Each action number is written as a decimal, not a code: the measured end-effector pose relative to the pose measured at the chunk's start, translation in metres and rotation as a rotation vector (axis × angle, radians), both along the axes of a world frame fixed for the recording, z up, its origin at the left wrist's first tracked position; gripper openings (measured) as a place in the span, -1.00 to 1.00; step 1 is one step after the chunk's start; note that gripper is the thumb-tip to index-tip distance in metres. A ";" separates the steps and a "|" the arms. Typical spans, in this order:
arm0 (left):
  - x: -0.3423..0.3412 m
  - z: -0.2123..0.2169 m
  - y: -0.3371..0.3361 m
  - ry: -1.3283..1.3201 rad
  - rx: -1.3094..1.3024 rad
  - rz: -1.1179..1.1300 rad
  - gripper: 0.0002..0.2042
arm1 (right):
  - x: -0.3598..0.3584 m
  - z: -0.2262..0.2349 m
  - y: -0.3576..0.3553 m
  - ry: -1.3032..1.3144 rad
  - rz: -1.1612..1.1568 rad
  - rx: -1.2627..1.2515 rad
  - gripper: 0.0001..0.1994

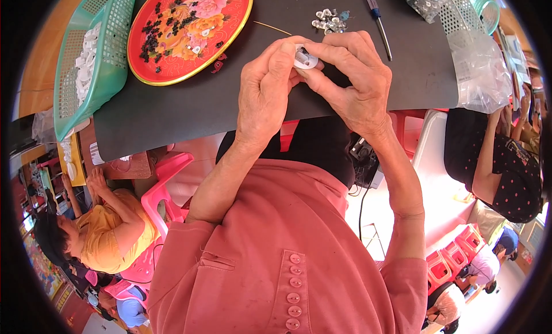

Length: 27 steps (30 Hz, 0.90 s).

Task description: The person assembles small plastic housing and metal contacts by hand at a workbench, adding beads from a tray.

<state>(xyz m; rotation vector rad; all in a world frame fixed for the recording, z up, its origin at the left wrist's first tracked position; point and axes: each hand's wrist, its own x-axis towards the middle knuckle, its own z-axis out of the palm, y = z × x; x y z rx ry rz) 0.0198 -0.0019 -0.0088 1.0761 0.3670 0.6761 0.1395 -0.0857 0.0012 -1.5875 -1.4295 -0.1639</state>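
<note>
Between my two hands, above the near part of the dark table, is a small round white plastic part with a dark piece set in it. My left hand pinches its left side with thumb and fingers. From the right, my right hand grips the same part with thumb and forefinger. Some fingertips are hidden behind it. Past my hands lies a small heap of clear plastic pieces, and a thin brass-coloured rod lies to its left.
A red floral tray with small black pieces stands left of my hands. Farther left is a green basket of white parts. A screwdriver and a clear plastic bag lie to the right. People sit on both sides, including one in yellow.
</note>
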 end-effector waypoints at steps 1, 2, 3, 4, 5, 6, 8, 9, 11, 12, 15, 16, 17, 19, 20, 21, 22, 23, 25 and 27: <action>0.000 0.000 0.000 0.001 -0.001 -0.002 -0.62 | 0.000 0.000 0.000 0.004 0.004 0.009 -0.71; 0.000 0.000 0.001 0.006 0.010 -0.008 -0.62 | 0.001 0.001 0.000 0.006 0.003 0.007 -0.71; 0.000 0.001 0.002 0.011 0.022 -0.015 -0.63 | 0.001 0.001 0.001 0.000 0.016 0.018 -0.71; 0.000 0.002 0.002 0.013 0.021 -0.017 -0.63 | 0.002 0.001 0.001 -0.005 0.029 0.029 -0.72; 0.000 0.003 0.002 0.031 0.031 -0.017 -0.63 | 0.002 0.000 0.002 -0.004 0.026 0.028 -0.72; 0.000 0.003 0.002 0.049 0.042 -0.017 -0.64 | 0.003 -0.001 0.003 -0.001 0.054 0.040 -0.71; 0.000 0.003 0.003 0.055 0.045 -0.024 -0.64 | 0.004 -0.003 0.004 -0.001 0.082 0.055 -0.71; 0.000 0.003 0.004 0.061 0.048 -0.031 -0.64 | 0.003 -0.003 0.003 0.020 0.075 0.053 -0.71; -0.001 0.002 0.002 0.048 0.062 -0.025 -0.64 | 0.002 -0.004 0.002 0.040 0.071 0.053 -0.71; -0.001 0.002 0.002 0.036 0.076 -0.020 -0.64 | 0.001 -0.003 0.000 0.052 0.068 0.033 -0.71; -0.001 0.002 0.002 0.036 0.036 -0.012 -0.64 | 0.000 -0.001 0.001 0.083 0.046 0.012 -0.69; -0.001 0.002 0.003 0.034 0.036 -0.011 -0.64 | 0.000 0.000 0.001 0.105 0.026 0.009 -0.67; -0.002 0.002 0.003 0.045 0.050 -0.030 -0.64 | 0.000 0.000 0.002 0.103 0.027 0.009 -0.67; -0.002 0.001 0.004 0.055 0.063 -0.048 -0.63 | 0.001 0.000 0.005 0.070 0.031 0.083 -0.62; -0.001 0.000 0.004 0.049 0.055 -0.050 -0.63 | 0.000 0.000 0.004 0.069 0.032 0.082 -0.62; -0.001 -0.001 0.004 0.042 0.046 -0.053 -0.63 | 0.000 0.000 0.003 0.060 0.044 0.082 -0.61; -0.001 -0.001 0.005 0.042 0.046 -0.052 -0.63 | 0.000 0.000 0.003 0.051 0.056 0.083 -0.59; -0.001 -0.001 0.005 0.039 0.038 -0.054 -0.63 | 0.000 0.000 0.003 0.051 0.057 0.083 -0.59; -0.001 0.000 0.005 0.037 0.030 -0.056 -0.63 | 0.000 0.000 0.002 0.050 0.065 0.072 -0.61; 0.000 0.001 0.003 0.055 0.015 -0.043 -0.64 | 0.000 -0.001 0.002 0.038 0.050 0.073 -0.61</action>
